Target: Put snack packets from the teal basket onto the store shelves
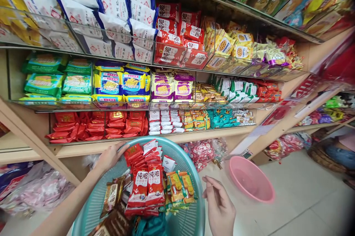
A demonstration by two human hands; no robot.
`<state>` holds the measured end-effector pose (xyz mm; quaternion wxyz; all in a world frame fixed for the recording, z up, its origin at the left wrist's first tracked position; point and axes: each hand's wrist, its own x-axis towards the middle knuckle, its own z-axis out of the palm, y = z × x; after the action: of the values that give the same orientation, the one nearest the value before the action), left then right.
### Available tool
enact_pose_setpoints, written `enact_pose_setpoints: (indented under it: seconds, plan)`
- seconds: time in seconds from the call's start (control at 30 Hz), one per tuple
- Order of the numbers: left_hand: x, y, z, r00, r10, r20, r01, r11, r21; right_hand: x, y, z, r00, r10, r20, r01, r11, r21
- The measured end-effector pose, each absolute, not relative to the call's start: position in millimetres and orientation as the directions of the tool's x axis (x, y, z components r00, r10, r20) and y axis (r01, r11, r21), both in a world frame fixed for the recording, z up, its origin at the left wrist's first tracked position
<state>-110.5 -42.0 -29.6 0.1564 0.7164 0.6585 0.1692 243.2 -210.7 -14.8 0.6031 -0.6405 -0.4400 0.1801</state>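
A round teal plastic basket (200,177) stands in front of me, low against the shelves. In it lie red milk-biscuit packets (146,188) on top, green-and-yellow packets (181,188) at the right, brown packets (112,195) at the left and teal packets (151,225) nearest me. My left hand (109,158) reaches over the basket's left rim, its fingers closed at the edge of a red packet (133,154) at the back; the fingertips are partly hidden. Just outside the right rim, my right hand (220,204) holds nothing; its fingers are loosely bent and apart.
Glass-fronted shelves hold sorted snacks: white packets (116,25), green biscuit packs (44,82), blue-and-yellow soda biscuits (133,82) and red packets (135,121) at the bottom. A pink basin (251,178) sits on the tiled floor at right. Plastic bags of sweets (201,153) lie below the shelf.
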Motion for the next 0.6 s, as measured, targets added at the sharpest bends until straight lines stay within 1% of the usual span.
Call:
enact_pose_setpoints:
  seconds: [0.17,0.43,0.53,0.6]
  plan:
    - [-112,-42,-29,0.066,0.997,0.029,0.899,-0.072,0.432,239,-212,-22,0.535,0.795,0.285,0.323,0.119,-0.939]
    - [-111,-44,-28,0.058,0.998,0.032,0.893,-0.067,0.446,243,-216,-28,0.559,0.787,0.262,0.306,0.098,-0.947]
    - [-109,-45,-27,0.062,0.998,0.024,0.891,-0.066,0.450,246,-208,-19,0.523,0.798,0.300,0.363,0.110,-0.925]
    - [-109,-45,-27,0.065,0.998,0.018,0.890,-0.066,0.451,246,-191,-5,0.459,0.806,0.372,0.425,0.169,-0.889]
